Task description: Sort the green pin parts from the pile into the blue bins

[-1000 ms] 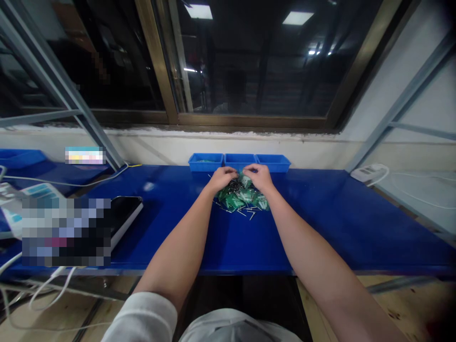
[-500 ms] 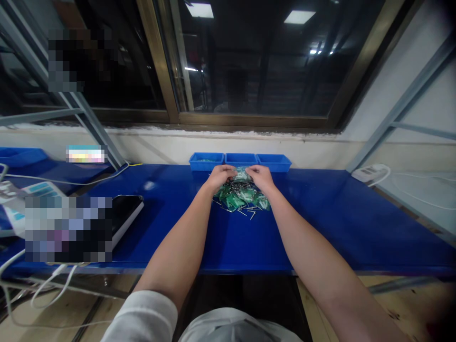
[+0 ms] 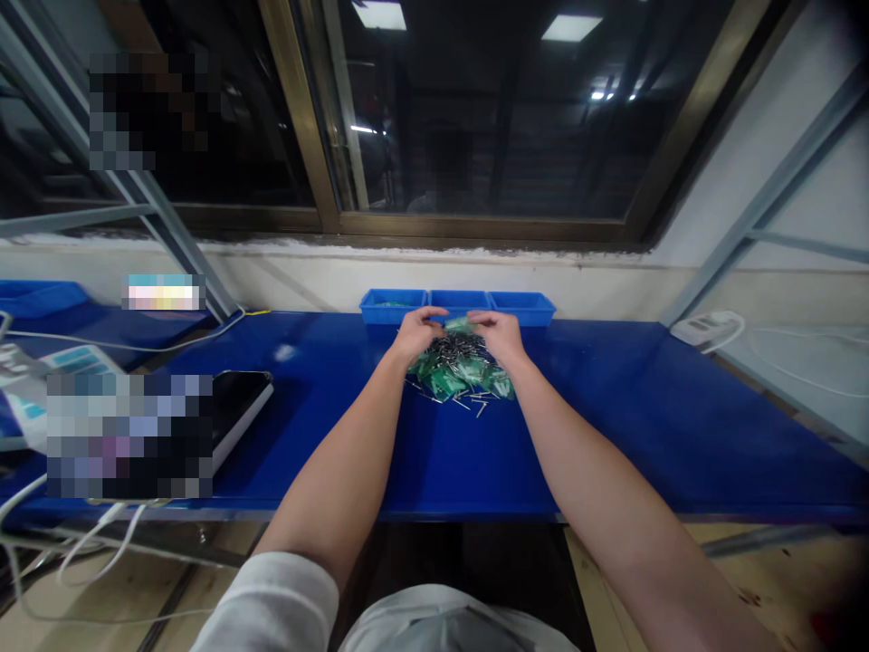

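Fasteners and packets heaped on a table.
Nail-like fasteners (image 3: 458,349) lie mixed with green packets (image 3: 470,370) on the blue table (image 3: 597,407), just in front of three blue bins (image 3: 458,308), seemingly so that all sit within one reach. The right hand (image 3: 476,322), fingers nearly closed, appears to pinch a pale green packet (image 3: 459,323) by its edge; the left hand (image 3: 441,323), thumb apart from forefinger, curves partly open, apparently empty, above the heap's other side.

Head cam looks fwd & down over blue tabletop (image 3: 468,462) twd window (image 3: 516,136).
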`<state>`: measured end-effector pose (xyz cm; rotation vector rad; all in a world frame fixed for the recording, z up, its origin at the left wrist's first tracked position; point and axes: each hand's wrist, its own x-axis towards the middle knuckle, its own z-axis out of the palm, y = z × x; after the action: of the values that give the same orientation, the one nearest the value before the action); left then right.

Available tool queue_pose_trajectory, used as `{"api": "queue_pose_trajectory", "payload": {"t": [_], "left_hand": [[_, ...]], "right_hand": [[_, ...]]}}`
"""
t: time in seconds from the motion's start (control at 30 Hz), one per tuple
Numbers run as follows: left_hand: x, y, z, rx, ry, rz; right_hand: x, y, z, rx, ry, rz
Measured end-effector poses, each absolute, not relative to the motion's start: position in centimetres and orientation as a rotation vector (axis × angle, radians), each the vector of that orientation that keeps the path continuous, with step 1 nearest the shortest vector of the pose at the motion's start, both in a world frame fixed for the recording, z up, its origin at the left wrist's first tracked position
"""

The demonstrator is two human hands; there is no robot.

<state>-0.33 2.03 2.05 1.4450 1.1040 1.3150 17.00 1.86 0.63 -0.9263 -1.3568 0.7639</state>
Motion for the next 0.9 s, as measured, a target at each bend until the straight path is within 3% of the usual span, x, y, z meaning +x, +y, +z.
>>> {"api": "queue_pose_trajectory", "payload": {"t": [0.47, 0.67, 0.9], "left_hand": [[-0.2, 1.3, 2.1, 1.469, 1.013, 1.162], [0.1, 1.5, 2.2, 1.402, 0.959, 1.308], [0.1, 1.7, 2.1, 1.438, 1.025, 1.247]], "right_hand": [[16.6, 0.9, 1.4, -1.075, -1.245, 0.923], [16.5, 0.7, 1.3, -1.138, -1.233, 0.953], [16.6, 1.1, 0.9, -1.111, -1.262, 0.955]]}}
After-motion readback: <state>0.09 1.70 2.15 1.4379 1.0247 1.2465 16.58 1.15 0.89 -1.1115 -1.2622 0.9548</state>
